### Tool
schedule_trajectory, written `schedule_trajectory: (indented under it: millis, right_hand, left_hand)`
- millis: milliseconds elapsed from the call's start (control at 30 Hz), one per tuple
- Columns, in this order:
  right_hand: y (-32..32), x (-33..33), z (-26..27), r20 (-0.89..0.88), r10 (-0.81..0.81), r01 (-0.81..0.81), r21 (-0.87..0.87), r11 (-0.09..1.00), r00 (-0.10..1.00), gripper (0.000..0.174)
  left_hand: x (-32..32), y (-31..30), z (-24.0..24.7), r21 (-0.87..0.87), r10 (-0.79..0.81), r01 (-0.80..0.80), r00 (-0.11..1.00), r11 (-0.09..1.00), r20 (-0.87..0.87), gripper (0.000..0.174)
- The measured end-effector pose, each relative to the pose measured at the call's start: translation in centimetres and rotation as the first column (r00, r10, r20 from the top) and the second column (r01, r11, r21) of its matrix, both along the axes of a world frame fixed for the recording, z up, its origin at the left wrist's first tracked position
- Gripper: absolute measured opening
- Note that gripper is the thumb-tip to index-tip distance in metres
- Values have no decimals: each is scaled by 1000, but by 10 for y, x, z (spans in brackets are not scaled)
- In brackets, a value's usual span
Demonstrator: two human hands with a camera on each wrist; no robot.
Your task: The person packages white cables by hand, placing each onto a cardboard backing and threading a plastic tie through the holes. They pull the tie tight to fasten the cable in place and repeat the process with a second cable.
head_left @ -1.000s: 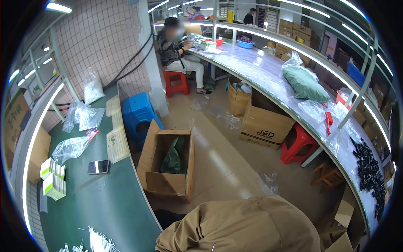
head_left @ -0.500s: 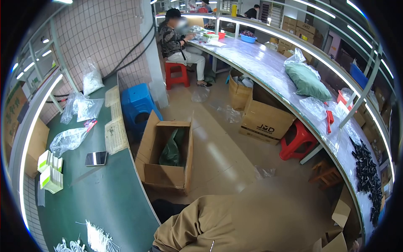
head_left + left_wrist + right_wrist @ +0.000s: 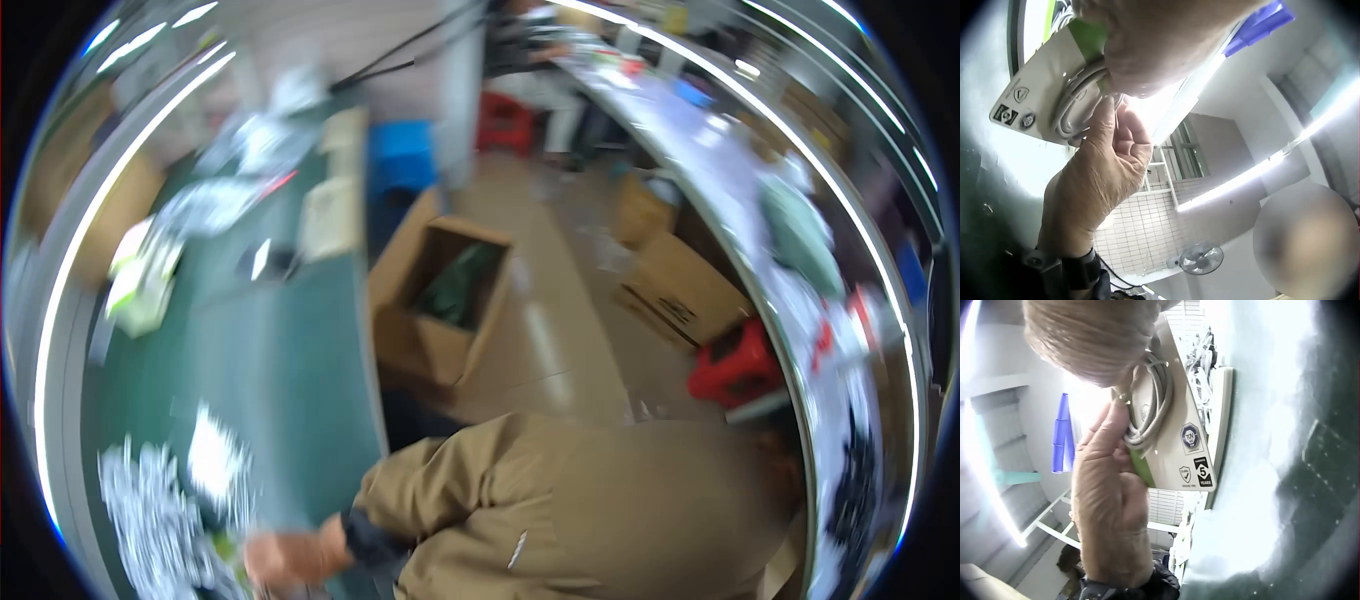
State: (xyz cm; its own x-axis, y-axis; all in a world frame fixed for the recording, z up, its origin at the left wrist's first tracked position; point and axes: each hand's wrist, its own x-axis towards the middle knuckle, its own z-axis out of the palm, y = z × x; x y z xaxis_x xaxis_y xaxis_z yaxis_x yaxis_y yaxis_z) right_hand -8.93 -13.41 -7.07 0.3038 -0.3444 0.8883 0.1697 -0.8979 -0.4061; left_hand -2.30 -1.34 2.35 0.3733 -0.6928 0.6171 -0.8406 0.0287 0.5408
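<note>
Both hands are up at the near left corner of the bench (image 3: 280, 380). The head view is blurred, so I go by the wrist views. The backing card (image 3: 1179, 444) is held just off the green surface; whether it touches I cannot tell. The coiled cable (image 3: 1155, 403) lies on the card's face. The left hand (image 3: 1110, 506) has its fingers clamped on the card, thumb pressing the coil flat. The right hand (image 3: 1094, 181) grips likewise, thumb on the loops, fingers curled behind. Risks as I judge them: the coil looks held by thumb pressure alone, so if either thumb lifts or slides, the loops may spring open and drop off the card. Two pinches on one thin card could bow or crease it, more so if the hands pull against each other. The pile of loose cables (image 3: 150, 510) lies just beside the hands, and a hanging end could snag there and drag strands toward the bench edge. What looks like a stack of further cards (image 3: 1221, 419) lies close behind, and a swing of the held card could knock it askew.
</note>
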Motion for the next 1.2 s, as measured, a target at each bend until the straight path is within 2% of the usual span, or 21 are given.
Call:
schedule_trajectory:
  millis: [33,67,100,133,167,200,233,267,333,433,533,567,633,667,733,800,933,1033,1133,1200]
  right_hand:
    - [1,-15,16,100,43,-44,0,999,994,13]
    - [0,-28,33,145,50,-48,-15,999,988,12]
    - [3,-40,38,64,53,-53,-2,999,997,7]
    - [7,-44,47,20,2,-1,-13,1000,1000,6]
    - [5,-39,50,68,-4,0,62,998,998,9]
    - [-1,-42,63,31,-13,11,85,996,999,21]
    - [-8,-44,76,52,31,-39,156,987,998,29]
    - [-23,-36,72,46,7,-11,104,994,999,33]
    - [-36,-30,79,20,49,-53,293,955,999,36]
    - [-18,-19,79,-34,236,-180,544,820,971,48]
    - [-1,-1,70,26,507,-350,753,557,861,48]
    - [2,3,69,122,656,-450,818,359,745,47]
    - [8,6,74,150,707,-477,829,290,691,44]
    - [12,8,77,164,728,-487,834,257,666,42]
    - [10,10,80,92,741,-453,839,302,665,38]
    - [5,17,79,69,756,-463,826,322,650,37]
    - [2,22,75,104,758,-477,830,291,644,36]
    - [2,24,66,100,739,-470,825,312,666,35]
    - [0,21,64,71,728,-432,843,322,681,33]
    - [-2,19,56,56,738,-421,849,319,673,32]
  left_hand:
    - [4,1,-6,72,10,-6,998,997,-58,27]
    - [58,10,-64,100,132,-112,965,989,-227,10]
    - [35,17,-35,118,106,-79,963,990,-247,18]
    - [37,28,-33,97,82,-48,920,994,-384,24]
    - [27,31,-16,116,137,-103,928,988,-347,27]
    - [29,31,-19,24,142,-146,888,989,-437,26]
    - [31,29,-16,-44,55,-104,786,994,-616,37]
    - [36,33,-14,-63,55,-126,759,990,-649,41]
    - [47,33,-17,-146,-13,-132,699,981,-715,51]
    - [47,51,-7,-232,-69,-185,623,955,-779,54]
    - [50,53,-10,-274,-109,-179,619,945,-778,60]
    - [51,52,-11,-291,-122,-170,632,942,-765,62]
    - [46,50,-11,-265,-104,-138,677,954,-728,68]
    - [44,48,-11,-292,-118,-138,694,947,-710,66]
    - [39,43,-12,-345,-146,-132,726,929,-672,62]
    - [48,48,-19,-280,-53,-127,828,951,-558,55]
    - [54,45,-16,-183,88,-175,910,968,-404,46]
    - [57,38,-18,-163,153,-177,977,971,-150,45]
    - [59,32,-20,-71,151,-168,969,983,-195,44]
    - [63,27,-27,-74,86,-106,968,992,-236,41]
